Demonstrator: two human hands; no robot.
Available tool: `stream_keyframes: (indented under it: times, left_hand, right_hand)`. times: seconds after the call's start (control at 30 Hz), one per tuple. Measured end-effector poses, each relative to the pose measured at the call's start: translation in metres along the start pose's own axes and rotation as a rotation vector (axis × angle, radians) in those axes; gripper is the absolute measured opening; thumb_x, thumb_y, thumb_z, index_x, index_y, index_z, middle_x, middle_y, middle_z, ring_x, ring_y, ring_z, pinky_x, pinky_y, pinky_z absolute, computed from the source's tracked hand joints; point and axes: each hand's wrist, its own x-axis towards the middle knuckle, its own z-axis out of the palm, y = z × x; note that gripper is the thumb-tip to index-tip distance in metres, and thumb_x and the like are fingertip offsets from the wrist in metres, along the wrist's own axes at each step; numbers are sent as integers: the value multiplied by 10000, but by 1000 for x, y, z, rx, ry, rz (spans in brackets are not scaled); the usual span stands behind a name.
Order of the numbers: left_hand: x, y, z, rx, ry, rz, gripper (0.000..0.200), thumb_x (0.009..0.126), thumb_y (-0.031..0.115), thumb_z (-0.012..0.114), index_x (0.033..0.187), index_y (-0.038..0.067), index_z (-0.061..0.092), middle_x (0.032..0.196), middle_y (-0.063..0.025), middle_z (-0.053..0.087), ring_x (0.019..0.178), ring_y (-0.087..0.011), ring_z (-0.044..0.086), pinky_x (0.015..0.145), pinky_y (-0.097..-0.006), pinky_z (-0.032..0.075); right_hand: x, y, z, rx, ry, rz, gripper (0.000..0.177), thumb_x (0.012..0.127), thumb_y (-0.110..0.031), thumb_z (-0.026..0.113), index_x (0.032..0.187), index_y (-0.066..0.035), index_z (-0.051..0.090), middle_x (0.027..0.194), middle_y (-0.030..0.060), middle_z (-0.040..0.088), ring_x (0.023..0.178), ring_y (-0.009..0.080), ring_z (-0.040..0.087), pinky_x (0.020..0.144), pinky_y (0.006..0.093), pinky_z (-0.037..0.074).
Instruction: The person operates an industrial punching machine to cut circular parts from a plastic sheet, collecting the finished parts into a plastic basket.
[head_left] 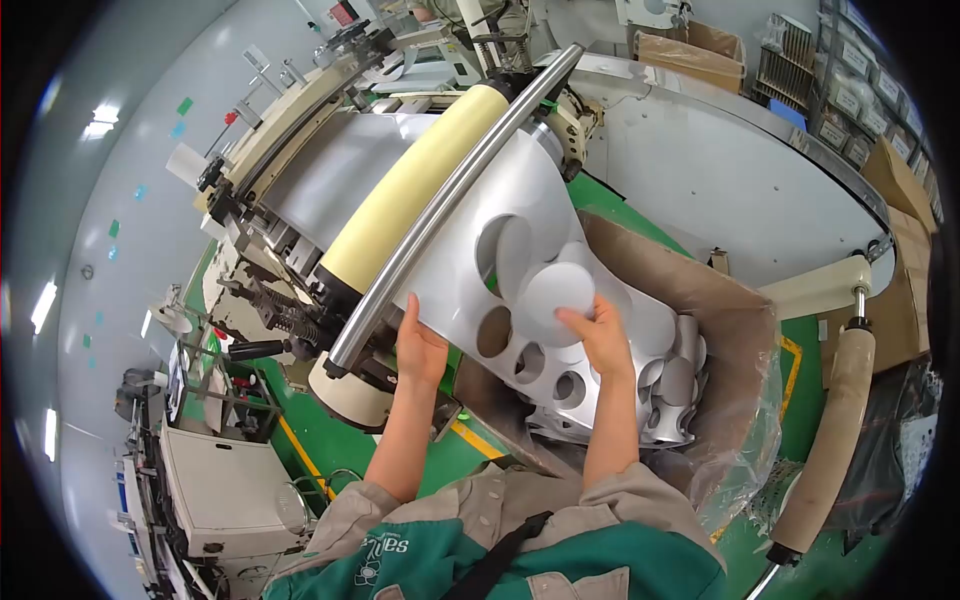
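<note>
My right hand (606, 340) pinches the edge of a round white disc (550, 298) between thumb and fingers. Behind that disc, a pale sheet (465, 265) with large round holes runs down from under a steel bar (470, 170) and a yellow roller (420, 185). At the sheet's left edge is my left hand (422, 345), its thumb pointing up and its fingers stretched out, holding nothing. Another round piece (514, 258) overlaps the sheet by one of the holes.
Below the sheet stands a plastic-lined cardboard box (735, 370) with folded punched sheet inside. A padded roller arm (840, 420) stands at right. The machine frame (290, 130) extends to the upper left, and a white cabinet (225, 480) is at lower left.
</note>
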Motion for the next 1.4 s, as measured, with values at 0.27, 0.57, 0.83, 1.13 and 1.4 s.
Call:
stream_keyframes:
  times: [0.27,0.57,0.83,1.13,1.4]
  left_hand:
    - [-8,-37,-24,130,36,19,304,926,215,441,1177,47,470,1147,-64,548,1060,-178,519,904,-340,416]
    - [-13,-26,-21,243,-64,-50,359,923,213,440,1213,1,432,1167,-91,532,1133,-199,471,959,-357,367]
    - [-7,-8,-13,107,52,96,310,917,211,462,1152,8,462,1139,-80,543,1045,-178,533,903,-340,428]
    - [-7,-25,-20,126,24,11,284,929,211,438,1105,0,507,1105,-87,570,1021,-181,543,885,-335,423]
    - [-10,-24,-17,145,4,-5,350,914,234,472,1157,-18,477,1150,-141,541,1057,-224,530,885,-334,437]
  right_hand:
    - [29,8,52,-183,-225,13,391,737,-160,683,1058,24,562,965,65,597,875,131,550,761,266,448]
    - [30,50,27,216,15,133,360,802,-134,634,1093,36,510,1058,72,567,971,148,531,848,291,424]
    - [-5,31,-57,503,288,-64,320,847,-133,583,1132,-27,481,1119,91,551,1019,211,545,915,397,435]
    - [27,18,53,-407,-180,-109,407,765,-216,668,1075,17,544,861,48,580,782,138,528,739,279,426]
    - [23,67,31,200,-31,154,402,795,-149,643,1107,58,497,1039,96,578,955,159,545,825,297,432]
